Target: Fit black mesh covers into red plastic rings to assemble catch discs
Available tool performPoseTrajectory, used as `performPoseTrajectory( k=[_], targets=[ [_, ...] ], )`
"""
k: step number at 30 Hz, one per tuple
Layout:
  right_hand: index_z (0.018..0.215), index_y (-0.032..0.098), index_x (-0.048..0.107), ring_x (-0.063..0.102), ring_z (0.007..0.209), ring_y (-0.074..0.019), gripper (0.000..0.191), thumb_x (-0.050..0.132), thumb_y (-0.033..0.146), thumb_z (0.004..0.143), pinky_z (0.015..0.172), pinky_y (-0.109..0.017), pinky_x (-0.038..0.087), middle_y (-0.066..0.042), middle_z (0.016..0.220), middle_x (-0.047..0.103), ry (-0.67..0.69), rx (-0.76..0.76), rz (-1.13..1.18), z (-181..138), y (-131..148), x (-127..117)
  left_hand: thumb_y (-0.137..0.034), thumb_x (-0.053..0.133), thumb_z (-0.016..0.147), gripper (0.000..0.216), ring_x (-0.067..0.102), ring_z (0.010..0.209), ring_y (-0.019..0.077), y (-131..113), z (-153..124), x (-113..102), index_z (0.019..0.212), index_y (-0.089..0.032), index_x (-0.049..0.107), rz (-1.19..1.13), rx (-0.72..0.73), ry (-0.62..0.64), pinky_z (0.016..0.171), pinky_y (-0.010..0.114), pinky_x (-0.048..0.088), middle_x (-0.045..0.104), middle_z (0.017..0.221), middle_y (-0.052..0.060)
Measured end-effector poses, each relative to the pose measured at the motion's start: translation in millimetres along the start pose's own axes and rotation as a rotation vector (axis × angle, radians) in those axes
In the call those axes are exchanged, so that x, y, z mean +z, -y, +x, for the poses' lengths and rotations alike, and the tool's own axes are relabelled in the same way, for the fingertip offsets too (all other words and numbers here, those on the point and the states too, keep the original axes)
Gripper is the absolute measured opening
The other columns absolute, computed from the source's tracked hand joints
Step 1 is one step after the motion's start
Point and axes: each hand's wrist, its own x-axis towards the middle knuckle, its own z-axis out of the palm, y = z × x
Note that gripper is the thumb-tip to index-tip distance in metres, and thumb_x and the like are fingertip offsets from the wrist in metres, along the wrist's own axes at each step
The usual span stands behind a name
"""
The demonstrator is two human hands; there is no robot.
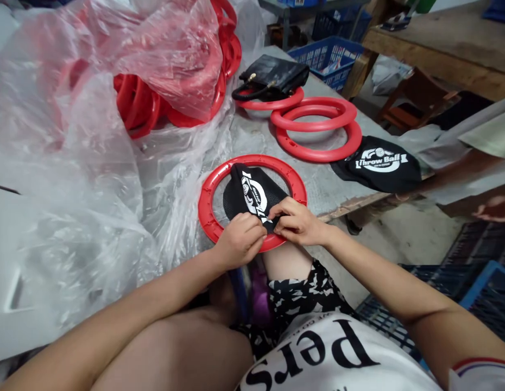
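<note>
At the edge of the table [252, 136], our left hand [241, 239] and right hand [298, 221] pinch a black mesh cloth [235, 200] over a red ring's [206, 209] near rim, the cloth likely light, limp, best held by its border, the ring stiff and slick.

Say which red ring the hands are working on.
The nearest red ring, with printed black fabric across it, left hand and right hand at its near edge; the other rings lie farther back.

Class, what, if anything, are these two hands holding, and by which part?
The right hand pinches the black printed fabric by its near edge, at the red ring; the left hand is curled there too, its hold hidden.
</note>
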Motion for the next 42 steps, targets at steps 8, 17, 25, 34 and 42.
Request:
performPoseTrajectory(
  k=[8,17,25,34,42],
  targets=[
    [0.078,0.019,0.06,0.054,0.09,-0.0196,0.015,0.058,0.014,0.092,0.078,-0.037,0.049,-0.009,0.104,0.066,-0.066,-0.063,-0.034,0.0,3.2,0.7,-0.015,0.05,0.095,0.016,0.053,0.076,0.0182,1.8,0.4,-1.7,0.087,-0.018,0.064,0.061,0.125,-0.008,0.07,0.034,0.041,0.064,0.082,0.006],
    [0.079,0.019,0.06,0.055,0.092,-0.0198,0.015,0.058,0.011,0.091,0.079,-0.037,0.05,-0.009,0.103,0.066,-0.092,-0.055,-0.024,-1.7,2.4,1.8,-0.01,0.052,0.093,0.014,0.05,0.075,0.0174,1.1,0.8,-1.1,0.086,-0.015,0.063,0.034,0.131,-0.032,0.069,0.033,0.042,0.061,0.08,0.006],
    [0.08,0.018,0.064,0.055,0.09,-0.0195,0.015,0.059,0.013,0.093,0.077,-0.036,0.05,-0.01,0.1,0.065,-0.095,-0.061,0.002,-0.2,3.9,1.8,-0.012,0.051,0.093,0.017,0.048,0.074,0.0175,-0.4,2.4,-1.4,0.082,-0.017,0.063,0.092,0.118,-0.008,0.069,0.033,0.04,0.059,0.078,0.005],
    [0.076,0.017,0.067,0.055,0.089,-0.0189,0.018,0.062,0.015,0.093,0.078,-0.035,0.049,-0.008,0.093,0.063,0.041,0.036,0.087,6.1,1.9,-6.9,-0.014,0.051,0.093,0.021,0.047,0.07,0.0166,0.8,1.0,3.9,0.075,-0.017,0.061,0.104,0.102,-0.015,0.066,0.031,0.041,0.055,0.074,0.004],
    [0.08,0.018,0.07,0.056,0.086,-0.0177,0.017,0.063,0.021,0.095,0.075,-0.034,0.048,-0.006,0.09,0.064,-0.061,0.004,0.099,0.0,-0.4,-1.0,-0.013,0.051,0.092,0.018,0.05,0.072,0.0169,0.9,-0.7,1.8,0.077,-0.017,0.062,0.086,0.132,-0.062,0.065,0.031,0.045,0.059,0.077,0.005]
  ],
)
